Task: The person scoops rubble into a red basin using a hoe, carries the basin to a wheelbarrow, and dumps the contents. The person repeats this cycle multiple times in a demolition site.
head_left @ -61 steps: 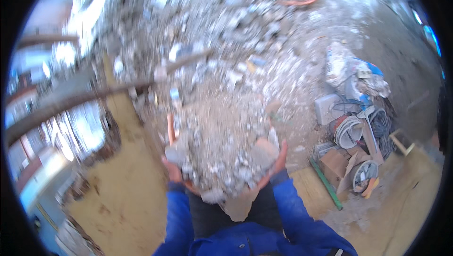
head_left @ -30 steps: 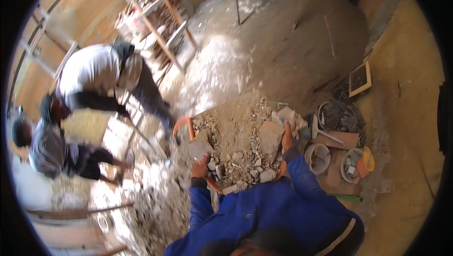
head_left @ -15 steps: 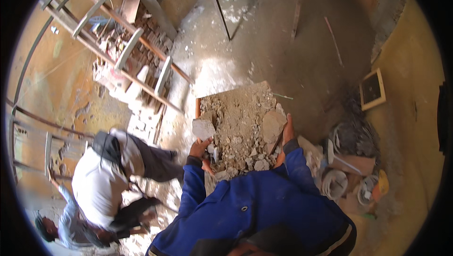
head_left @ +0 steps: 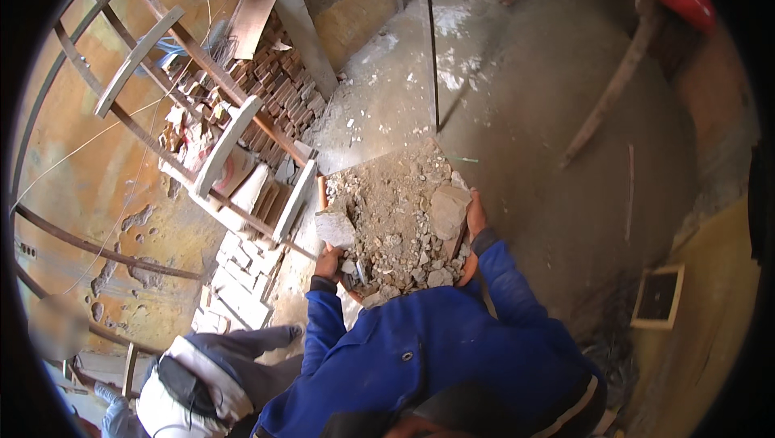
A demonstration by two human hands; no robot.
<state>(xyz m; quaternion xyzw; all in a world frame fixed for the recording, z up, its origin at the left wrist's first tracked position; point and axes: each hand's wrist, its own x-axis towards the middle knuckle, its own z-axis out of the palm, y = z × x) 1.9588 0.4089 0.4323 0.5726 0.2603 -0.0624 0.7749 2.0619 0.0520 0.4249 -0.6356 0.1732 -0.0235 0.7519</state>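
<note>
Held in front of my body is an orange-rimmed tub (head_left: 469, 269) heaped with grey-brown rubble (head_left: 393, 204). My left hand (head_left: 328, 263) is closed on its near left side, beside a flat pale chunk (head_left: 335, 230). On the right side my right hand (head_left: 476, 213) grips the edge, next to a large tan chunk (head_left: 449, 212). Parts of the fingers of both hands are hidden by the edge. Small stones and broken bits cover the load's near end.
A wooden ladder (head_left: 226, 147) leans at left, by stacked bricks (head_left: 278, 79). A person in a white top (head_left: 173, 389) bends close on my left. An upright pole (head_left: 430, 50) stands ahead. A wooden beam (head_left: 613, 83) slants at right, and a framed panel (head_left: 658, 297) rests by the wall.
My view has shifted forward along the floor with the tub still in both hands. The ladder and pole appear nearer, and the person at left has slid toward the lower edge.
</note>
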